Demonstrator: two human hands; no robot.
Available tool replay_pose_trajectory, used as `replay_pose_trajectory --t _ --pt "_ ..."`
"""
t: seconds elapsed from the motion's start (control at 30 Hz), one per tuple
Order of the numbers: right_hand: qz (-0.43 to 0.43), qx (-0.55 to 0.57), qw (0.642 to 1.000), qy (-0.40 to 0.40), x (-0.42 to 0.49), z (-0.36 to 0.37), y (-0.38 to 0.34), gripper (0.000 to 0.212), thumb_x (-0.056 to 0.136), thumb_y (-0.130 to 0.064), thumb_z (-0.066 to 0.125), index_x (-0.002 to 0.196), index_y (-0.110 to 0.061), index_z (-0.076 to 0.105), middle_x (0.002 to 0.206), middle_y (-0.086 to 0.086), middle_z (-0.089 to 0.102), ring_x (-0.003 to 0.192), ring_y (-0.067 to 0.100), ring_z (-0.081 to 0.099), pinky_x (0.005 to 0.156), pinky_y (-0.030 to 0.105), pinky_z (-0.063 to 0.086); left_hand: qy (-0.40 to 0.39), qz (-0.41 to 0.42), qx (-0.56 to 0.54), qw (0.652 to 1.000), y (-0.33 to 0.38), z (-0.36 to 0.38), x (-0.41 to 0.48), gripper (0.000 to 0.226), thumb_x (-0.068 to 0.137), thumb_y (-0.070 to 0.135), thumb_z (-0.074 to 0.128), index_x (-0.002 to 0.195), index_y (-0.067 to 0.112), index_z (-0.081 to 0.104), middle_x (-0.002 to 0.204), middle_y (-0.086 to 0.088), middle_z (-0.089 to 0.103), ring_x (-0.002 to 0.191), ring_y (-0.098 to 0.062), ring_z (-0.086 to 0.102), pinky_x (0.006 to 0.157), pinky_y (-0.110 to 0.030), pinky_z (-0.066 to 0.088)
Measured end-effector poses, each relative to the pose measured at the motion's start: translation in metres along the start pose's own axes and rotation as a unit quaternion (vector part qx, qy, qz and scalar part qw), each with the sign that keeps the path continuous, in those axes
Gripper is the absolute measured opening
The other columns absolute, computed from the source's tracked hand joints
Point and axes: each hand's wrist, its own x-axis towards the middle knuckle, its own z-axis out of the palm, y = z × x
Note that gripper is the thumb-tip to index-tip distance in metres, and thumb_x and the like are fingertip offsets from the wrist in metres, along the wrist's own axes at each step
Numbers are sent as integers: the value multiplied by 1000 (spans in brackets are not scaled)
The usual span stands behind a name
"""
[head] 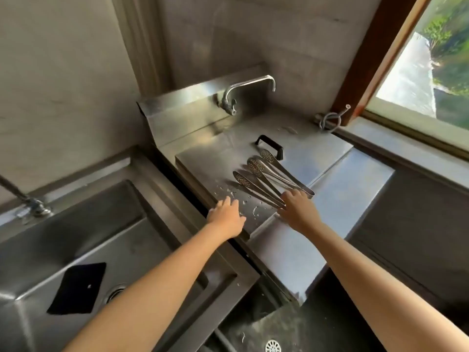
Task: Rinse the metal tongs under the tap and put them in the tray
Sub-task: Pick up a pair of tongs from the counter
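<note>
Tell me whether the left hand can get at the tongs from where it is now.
Probably yes. The left hand lies open on the wet steel lid just beside the tongs, with only bare, droplet-covered metal between them. The right hand already covers the handle ends, so the left would likely reach the perforated tips.

Wall (63,72): pale grey plaster, fills upper left and centre of frame. Window (431,59): upper right, brown wooden frame, daylight and green foliage outside. Worktop (355,194): stainless steel, centre right, lit from the window. Sink (76,237): steel basin, lower left, black mat lying in it. Floor drain (273,346): round grate, bottom centre.
</note>
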Motion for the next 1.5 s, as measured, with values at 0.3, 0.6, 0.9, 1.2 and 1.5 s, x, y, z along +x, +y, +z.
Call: replay_pose_trajectory --t 0.3,0.6,0.9,1.2,1.5 --pt "23 1 999 28 21 33 14 27 90 -10 45 116 -2 45 121 17 49 111 35 46 90 42 43 37 45 54 997 -12 57 20 59 99 43 16 148 21 -10 157 1 -16 143 -15 -19 110 -34 -18" --pt "2 66 998 22 29 40 18 27 97 -20 42 110 3 44 117 19 43 93 41 53 73 47 46 40 50 58 996 -14 55 21 61 98 46 17 148 20 -7 158 1 -13 144 -14 -16 109 -32 -18" --pt "-28 130 989 67 26 9 -8 29 98 -29 40 108 -3 46 112 15 45 83 36 55 71 46 48 29 75 39 996 -29 33 13 61 99 45 22 149 19 -1 159 1 -7 145 -13 -10 115 -33 -9" --pt "-189 179 964 47 34 -33 -106 28 98 -24 41 112 0 47 110 16 49 86 28 50 78 39 41 246 -99 -398 879 -98 -60 -22 33 94 23 49 126 15 52 118 -5 61 105 -17 56 83 -24 40" --pt "-319 244 916 -6 9 -31 -262 28 97 -31 42 107 -8 53 98 0 47 88 18 51 70 21 31 441 -220 -627 603 -209 -145 -122 31 92 -3 35 113 -4 58 75 -7 62 65 -15 57 60 -21 52"
